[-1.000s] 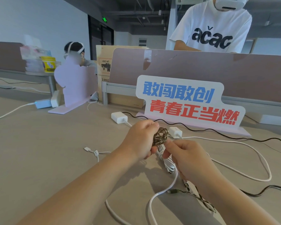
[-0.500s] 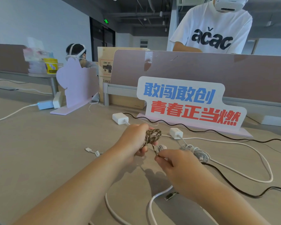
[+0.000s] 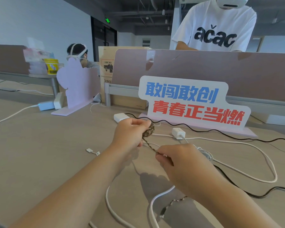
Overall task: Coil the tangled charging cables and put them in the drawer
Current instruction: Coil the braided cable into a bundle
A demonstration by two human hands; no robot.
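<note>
My left hand [image 3: 130, 132] grips a small coil of brown braided cable [image 3: 149, 131] above the desk. A short stretch of that cable runs down to my right hand [image 3: 174, 163], which pinches it between thumb and fingers. The cable's loose tail and plug [image 3: 169, 206] hang below my right wrist. A white cable [image 3: 247, 173] loops across the desk on the right, with a bunched part [image 3: 204, 153] just behind my right hand. A black cable [image 3: 204, 129] snakes along the sign's base. No drawer is in view.
A white charger brick [image 3: 178, 133] and another [image 3: 120, 117] lie beyond my hands. A standing sign with blue and red characters [image 3: 192, 102] and a lilac cut-out stand [image 3: 77, 89] are behind. A small white connector [image 3: 92, 151] lies left. Two people with headsets are beyond the partition.
My left hand has lifted the braided coil up and away; my right hand has slid along the cable, stretching a short length taut. The white bundle stays on the desk.
</note>
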